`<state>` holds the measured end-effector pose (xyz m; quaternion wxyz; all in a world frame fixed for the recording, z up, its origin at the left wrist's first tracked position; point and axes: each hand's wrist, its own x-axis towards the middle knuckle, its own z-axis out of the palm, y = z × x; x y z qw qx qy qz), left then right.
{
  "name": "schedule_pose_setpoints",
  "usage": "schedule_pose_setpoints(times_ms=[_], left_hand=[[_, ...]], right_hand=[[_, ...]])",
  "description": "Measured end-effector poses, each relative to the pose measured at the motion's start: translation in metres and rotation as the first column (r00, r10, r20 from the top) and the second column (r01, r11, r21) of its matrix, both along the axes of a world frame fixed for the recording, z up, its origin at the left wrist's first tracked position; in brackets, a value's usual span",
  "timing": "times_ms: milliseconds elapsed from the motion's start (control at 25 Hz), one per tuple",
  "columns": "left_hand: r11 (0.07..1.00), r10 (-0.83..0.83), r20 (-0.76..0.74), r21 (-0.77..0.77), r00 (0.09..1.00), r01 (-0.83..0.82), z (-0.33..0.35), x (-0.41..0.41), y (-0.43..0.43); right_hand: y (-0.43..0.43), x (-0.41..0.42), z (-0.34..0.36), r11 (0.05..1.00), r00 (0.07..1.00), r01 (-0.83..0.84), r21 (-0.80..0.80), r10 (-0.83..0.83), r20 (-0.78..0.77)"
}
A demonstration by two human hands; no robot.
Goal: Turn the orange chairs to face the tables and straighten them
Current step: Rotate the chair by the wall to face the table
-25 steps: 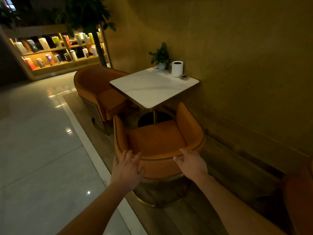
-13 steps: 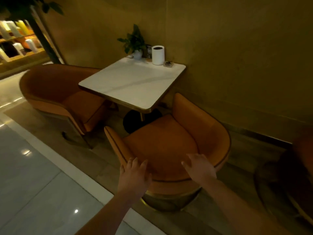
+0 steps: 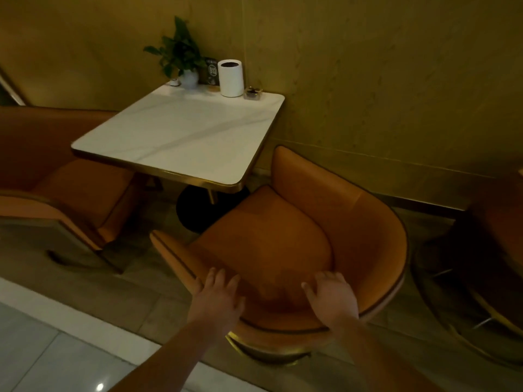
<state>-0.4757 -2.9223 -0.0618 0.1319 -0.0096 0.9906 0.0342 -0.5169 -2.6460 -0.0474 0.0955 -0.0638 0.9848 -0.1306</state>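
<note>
An orange tub chair [image 3: 263, 236] with a gold base ring stands at the near right corner of the white marble table [image 3: 181, 137]. Its open side points up and left toward the table, and its curved back is toward me. My left hand [image 3: 218, 295] lies over the back rim near the left arm, fingers spread and curled on the edge. My right hand [image 3: 332, 298] grips the rim a little further right. A second orange chair [image 3: 70, 188] sits at the table's left side, its seat partly under the tabletop.
Along the table's far edge, against the wall, stand a potted plant [image 3: 181, 55], a dark sign card [image 3: 211, 71], a white cylinder [image 3: 231, 77] and a small glass dish [image 3: 252, 93]. Another chair [image 3: 498, 250] is at the right edge. Glossy pale floor tiles [image 3: 42, 349] lie at the lower left.
My view has swung right and closer, so the bookshelf has left the frame. Both hands have settled further over the chair's back rim. The chair's back now curves more to the right.
</note>
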Motion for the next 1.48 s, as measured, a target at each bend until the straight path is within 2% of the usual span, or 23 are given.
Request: schedule_pose_setpoints(times_ms=[240, 400, 680, 1120, 1480], left_hand=[[0.997, -0.070, -0.011, -0.023, 0.997, 0.069, -0.053, -0.041, -0.041], [0.986, -0.162, -0.019, -0.050, 0.987, 0.161, -0.082, -0.048, -0.058], [0.965, -0.264, -0.145, -0.042, 0.954, 0.261, -0.097, -0.054, -0.060], [0.967, -0.242, -0.237, 0.017, 0.941, 0.253, -0.105, -0.104, -0.006], [0.973, -0.214, -0.229, 0.034, 0.950, 0.227, -0.103, -0.180, 0.049]], right_hand=[[-0.023, 0.021, -0.028, 0.967, 0.967, 0.209, 0.143, -0.182, -0.178], [-0.037, 0.038, -0.038, 0.925, 0.942, 0.263, 0.274, -0.184, -0.281], [-0.041, 0.032, -0.040, 0.899, 0.899, 0.347, 0.268, -0.237, -0.369], [0.021, -0.026, -0.052, 0.865, 0.887, 0.405, 0.298, -0.293, -0.356], [0.074, -0.107, -0.047, 0.865, 0.879, 0.403, 0.299, -0.275, -0.389]])
